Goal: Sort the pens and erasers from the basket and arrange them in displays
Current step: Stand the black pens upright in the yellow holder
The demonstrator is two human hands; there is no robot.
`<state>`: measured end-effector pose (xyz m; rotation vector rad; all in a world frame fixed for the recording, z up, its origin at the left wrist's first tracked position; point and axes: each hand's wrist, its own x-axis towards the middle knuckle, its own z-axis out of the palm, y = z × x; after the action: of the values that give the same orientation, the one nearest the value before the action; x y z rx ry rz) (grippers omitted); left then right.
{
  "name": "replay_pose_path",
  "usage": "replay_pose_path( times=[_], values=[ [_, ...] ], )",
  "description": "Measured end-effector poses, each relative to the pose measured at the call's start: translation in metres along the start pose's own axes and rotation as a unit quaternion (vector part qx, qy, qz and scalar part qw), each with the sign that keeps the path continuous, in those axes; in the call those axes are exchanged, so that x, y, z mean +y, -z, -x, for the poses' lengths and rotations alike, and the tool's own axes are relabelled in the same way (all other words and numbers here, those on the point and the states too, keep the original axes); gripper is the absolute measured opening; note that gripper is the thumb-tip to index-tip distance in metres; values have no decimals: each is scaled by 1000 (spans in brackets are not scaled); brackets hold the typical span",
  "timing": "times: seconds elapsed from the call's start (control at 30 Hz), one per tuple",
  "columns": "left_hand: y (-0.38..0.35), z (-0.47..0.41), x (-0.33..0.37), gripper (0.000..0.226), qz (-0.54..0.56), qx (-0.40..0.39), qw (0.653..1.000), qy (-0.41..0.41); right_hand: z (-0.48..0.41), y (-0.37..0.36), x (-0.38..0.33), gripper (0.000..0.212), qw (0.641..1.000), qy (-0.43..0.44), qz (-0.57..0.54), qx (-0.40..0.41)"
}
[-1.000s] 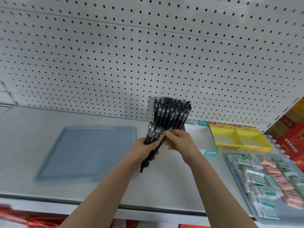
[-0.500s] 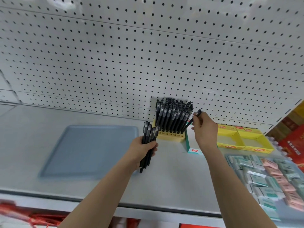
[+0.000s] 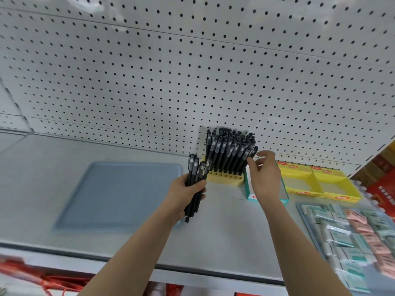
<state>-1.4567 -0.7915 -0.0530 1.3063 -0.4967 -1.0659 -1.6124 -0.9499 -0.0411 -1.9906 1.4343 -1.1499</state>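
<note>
Left hand fingers curled round pen bundle, mid-shelf. Long axis near vertical, caps at 12, tips at 6. Black barrels, pale band under each cap. Racked pens in yellow rack lean toward 1 o'clock. Right hand fingers loosely spread at the rightmost cap; can't tell if they touch it.

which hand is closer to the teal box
Right. The right hand overlaps the teal box; the left hand, holding pens, sits off to its left.
</note>
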Motion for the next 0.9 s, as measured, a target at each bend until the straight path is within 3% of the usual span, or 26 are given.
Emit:
replay_pose_path(
  times=[0.1, 0.3, 0.5, 0.63, 0.77, 0.9],
  values=[
    [-1, -1, 0, 15, 5, 1, 1000, -4, 23, -2, -12, 16, 999, -12, -36, -16],
    [-3, 0, -3, 14, -7, -14, 1000, 0, 55, -17, -39, 18, 959, -72, -168, -215],
    [6, 1, -8, 15, -36, -22, 999, 25, 59, -27, -43, 13, 932, -112, -224, -264],
    [16, -1, -8, 13, -18, 33, 998, 55, 47, -23, -47, 10, 953, -111, -218, -178],
    [25, -4, -3, 9, -27, 63, 996, 61, 29, -19, -53, 12, 985, -27, -160, -55],
    [28, -2, 2, 14, -20, 61, 996, 56, 23, -27, -60, 12, 990, 53, -119, -45]
  ],
)
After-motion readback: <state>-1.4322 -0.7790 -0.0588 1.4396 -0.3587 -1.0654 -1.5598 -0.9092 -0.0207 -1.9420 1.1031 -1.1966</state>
